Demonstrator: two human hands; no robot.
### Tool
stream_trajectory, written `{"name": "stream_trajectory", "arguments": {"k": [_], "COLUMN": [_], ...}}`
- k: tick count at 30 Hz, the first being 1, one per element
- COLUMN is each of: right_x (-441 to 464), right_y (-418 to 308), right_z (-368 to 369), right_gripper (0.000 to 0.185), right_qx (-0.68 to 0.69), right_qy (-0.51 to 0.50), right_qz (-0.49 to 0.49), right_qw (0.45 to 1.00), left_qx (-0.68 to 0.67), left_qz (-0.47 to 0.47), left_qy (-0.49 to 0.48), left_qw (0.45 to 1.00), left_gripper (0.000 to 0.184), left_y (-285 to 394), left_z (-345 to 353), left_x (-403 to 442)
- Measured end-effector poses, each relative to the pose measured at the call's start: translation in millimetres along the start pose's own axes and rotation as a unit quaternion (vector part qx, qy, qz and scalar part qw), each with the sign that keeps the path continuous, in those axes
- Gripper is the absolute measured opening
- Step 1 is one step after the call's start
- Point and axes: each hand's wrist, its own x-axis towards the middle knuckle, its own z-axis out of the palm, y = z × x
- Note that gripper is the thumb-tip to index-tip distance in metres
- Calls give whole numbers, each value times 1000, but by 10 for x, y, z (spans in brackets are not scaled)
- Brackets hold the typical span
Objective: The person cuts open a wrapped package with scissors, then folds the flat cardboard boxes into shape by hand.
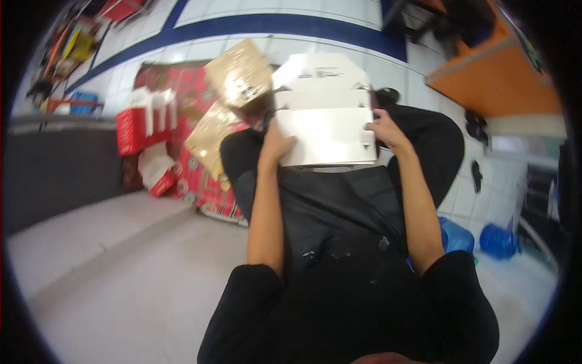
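A flat white cardboard carton [327, 130] lies across my lap, with creased panels, a tapered flap at its far end and small dark print on it. It may be a stack of several sheets, as more than one edge shows at the near side. My left hand [277, 147] grips its left edge, thumb on top. At the right edge, my right hand [389, 131] holds it with the thumb on the upper face and the fingers partly hidden beneath. Just left of the carton lies a brown package [239, 73] in shiny clear wrap.
A second shiny brown package [213, 138] rests on a red patterned mat [191, 115]. Red-and-white folded boxes [136, 130] stand at the left beside a dark panel [79, 176]. Orange furniture [485, 76] is at the upper right, and blue plastic bottles [498, 241] lie at the lower right.
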Motion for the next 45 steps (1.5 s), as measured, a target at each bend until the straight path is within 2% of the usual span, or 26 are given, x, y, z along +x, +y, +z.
{"name": "stream_trajectory", "arguments": {"k": [2,5,6,8,10,11,12,13,15,16,18,21,22,24,25,26,28,29,31,36,39,40,42,43,45], "right_x": [-82,-71,-71,-95,-47,-35,-21,-49,-39,-148,-138,-120,-111,-137,-32,-12,17,20,76,-143,-229,-187,-85,-45,-77], "right_y": [-149,-21,-21,-42,102,108,110,39,-34,-168,-178,-158,-184,-216,-95,-123,-172,-235,-265,-632,-791,-733,-638,-595,-708], "right_z": [-9,58,53,155,54,118,130,134,202,265,261,251,258,225,206,197,140,140,173,413,634,692,819,852,834], "right_gripper": [65,41,41,40,37,24,25,27,38,44,47,47,47,42,42,42,49,54,53,45,30,30,31,39,35], "right_qx": [-1,92,95,90,122,138,144,128,82,80,141,182,180,133,36,33,-175,-195,-243,-347,-405,-406,-480,-511,-496], "right_qy": [-15,-23,-20,72,-42,-9,-7,-12,7,33,19,-15,-26,-26,8,2,56,55,66,117,150,151,180,182,155], "right_qz": [19,24,22,19,5,-7,2,-1,-8,-35,10,24,22,-1,-33,-37,-53,-42,-60,-47,-64,-63,-109,-123,-110], "right_qw": [1000,995,995,993,992,990,990,992,997,996,990,983,983,991,999,999,982,978,966,929,900,899,852,831,847], "left_qx": [3,-12,-10,-10,51,65,78,68,83,56,80,65,66,40,40,38,45,43,65,97,114,121,125,130,128], "left_qz": [25,42,45,74,135,117,96,117,176,116,80,139,134,66,50,49,-15,-17,34,-8,-26,-34,-29,-27,-41], "left_qy": [7,-25,-27,-21,18,22,28,3,16,9,-8,11,21,3,44,51,38,42,76,64,69,81,94,107,104], "left_qw": [1000,999,999,997,989,991,992,991,981,992,994,988,989,997,997,997,998,998,994,993,991,989,987,985,985], "left_gripper": [82,80,80,84,84,86,87,93,101,102,108,100,100,85,72,72,71,71,70,66,64,63,62,61,61], "left_y": [140,175,211,260,-298,-77,182,170,-121,-128,-145,-151,-148,199,284,347,470,443,367,515,478,445,492,480,413], "left_z": [-15,-12,-1,8,75,24,33,-3,69,113,139,148,109,34,49,27,-7,3,44,-20,27,50,107,106,56], "left_x": [-90,-77,-76,-122,119,-21,-150,-141,-2,-40,-17,27,22,-126,-182,-199,-238,-232,-226,-297,-255,-236,-244,-280,-291]}}
